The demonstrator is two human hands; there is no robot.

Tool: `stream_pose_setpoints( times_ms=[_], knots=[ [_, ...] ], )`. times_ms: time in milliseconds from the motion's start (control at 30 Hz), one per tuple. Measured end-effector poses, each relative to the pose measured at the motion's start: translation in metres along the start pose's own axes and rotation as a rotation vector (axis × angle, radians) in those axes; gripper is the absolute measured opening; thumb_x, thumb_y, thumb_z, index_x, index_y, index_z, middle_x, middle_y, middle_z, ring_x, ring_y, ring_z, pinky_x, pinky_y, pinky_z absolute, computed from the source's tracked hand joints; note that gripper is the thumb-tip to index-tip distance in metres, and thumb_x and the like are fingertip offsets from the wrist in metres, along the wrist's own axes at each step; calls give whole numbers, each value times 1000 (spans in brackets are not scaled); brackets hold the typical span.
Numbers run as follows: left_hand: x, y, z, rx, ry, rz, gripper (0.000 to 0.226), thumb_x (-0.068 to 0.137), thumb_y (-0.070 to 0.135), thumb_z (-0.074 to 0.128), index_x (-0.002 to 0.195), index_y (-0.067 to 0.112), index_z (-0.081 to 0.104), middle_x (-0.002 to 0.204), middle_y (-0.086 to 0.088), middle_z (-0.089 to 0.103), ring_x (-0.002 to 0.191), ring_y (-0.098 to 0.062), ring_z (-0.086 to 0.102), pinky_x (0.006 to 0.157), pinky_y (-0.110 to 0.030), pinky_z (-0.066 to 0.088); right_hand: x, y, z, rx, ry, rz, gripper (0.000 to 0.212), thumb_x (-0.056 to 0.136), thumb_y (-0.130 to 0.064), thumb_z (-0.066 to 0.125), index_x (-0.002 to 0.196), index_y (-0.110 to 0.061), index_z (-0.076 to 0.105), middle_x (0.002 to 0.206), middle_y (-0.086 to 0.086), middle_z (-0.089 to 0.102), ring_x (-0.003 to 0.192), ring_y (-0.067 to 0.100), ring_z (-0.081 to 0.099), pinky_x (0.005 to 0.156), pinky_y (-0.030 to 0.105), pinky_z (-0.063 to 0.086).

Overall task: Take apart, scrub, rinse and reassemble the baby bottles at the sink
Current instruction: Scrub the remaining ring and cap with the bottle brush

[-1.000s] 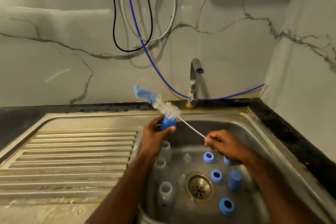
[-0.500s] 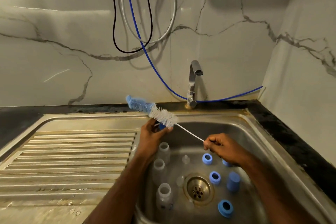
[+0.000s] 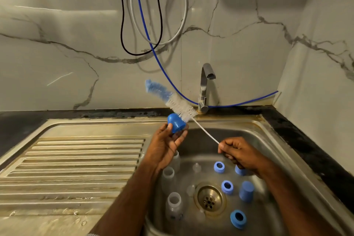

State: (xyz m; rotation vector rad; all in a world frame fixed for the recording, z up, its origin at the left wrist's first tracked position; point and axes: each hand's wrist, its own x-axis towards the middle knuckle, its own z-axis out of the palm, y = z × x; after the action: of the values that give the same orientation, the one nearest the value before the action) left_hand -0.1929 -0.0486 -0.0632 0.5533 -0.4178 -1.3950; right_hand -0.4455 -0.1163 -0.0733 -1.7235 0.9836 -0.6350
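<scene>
Left hand (image 3: 165, 146) raised over the sink (image 3: 254, 136), above its back-left rim; fingertips pinch a blue bottle cap (image 3: 176, 122). Right hand (image 3: 240, 152), over the basin toward its right side, fingers curled tight round the wire handle of the bottle brush (image 3: 172, 101). Brush bristles, white then blue at the tip, touch the cap's upper edge. In the basin left of the drain (image 3: 209, 198): clear bottles (image 3: 173, 205). Right of the drain: blue collar rings (image 3: 227, 187) and another blue cap (image 3: 246, 190). Tap (image 3: 206, 86) behind the basin.
</scene>
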Motion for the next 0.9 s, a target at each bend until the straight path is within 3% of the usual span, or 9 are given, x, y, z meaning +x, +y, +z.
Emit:
stream_pose_setpoints(
  times_ms=[133,267,333,433,567,667,800,900],
  knots=[
    [1,-1,-5,39,-44,-32,43,101,22,49,141,6,50,140,-23,59,132,-38,56,106,-49,48,-1,-3,9,-90,-58,70,32,104,-28,51,82,-12,68,54,-5,43,44,5,35,43,20,23],
    [3,-8,-5,150,-47,-37,41,97,15,55,137,8,52,136,-21,63,127,-38,60,107,-56,46,5,0,4,-108,69,72,31,102,-27,54,76,-19,68,53,-6,47,46,8,35,46,25,26],
    [2,-18,-3,321,-73,-17,48,88,12,62,135,8,55,133,-18,65,124,-36,62,105,-56,48,1,1,-13,-138,100,72,25,100,-19,58,78,-19,70,51,-7,52,48,8,42,47,22,32],
    [3,-39,-3,720,-143,28,52,82,8,72,132,12,60,121,-12,72,112,-27,69,90,-40,59,-17,-6,-44,-141,101,111,2,95,-11,67,94,-10,69,52,-4,59,38,1,46,39,14,34],
    [12,-79,-3,1123,-302,94,50,77,3,84,122,20,68,115,-3,74,109,-19,69,92,-31,56,-32,1,-70,-141,113,147,19,88,-6,75,103,-7,63,66,15,60,33,3,40,34,12,27],
    [14,-114,6,1325,-446,104,52,69,12,91,115,23,71,110,3,72,100,-8,65,88,-27,54,-31,10,-78,-208,140,162,17,88,-8,74,102,-4,65,65,10,65,33,5,40,36,12,26],
    [17,-160,14,1427,-619,56,48,65,13,92,107,20,71,96,14,67,87,1,57,81,-24,46,-38,19,-85,-225,165,193,14,88,-10,74,99,-6,69,64,7,67,36,6,44,38,14,28],
    [21,-184,15,1543,-749,12,51,66,11,92,111,17,69,102,16,65,89,9,56,83,-20,44,-39,19,-89,-258,157,205,13,86,-12,76,98,-10,70,63,6,69,39,8,48,39,16,31]
  ],
)
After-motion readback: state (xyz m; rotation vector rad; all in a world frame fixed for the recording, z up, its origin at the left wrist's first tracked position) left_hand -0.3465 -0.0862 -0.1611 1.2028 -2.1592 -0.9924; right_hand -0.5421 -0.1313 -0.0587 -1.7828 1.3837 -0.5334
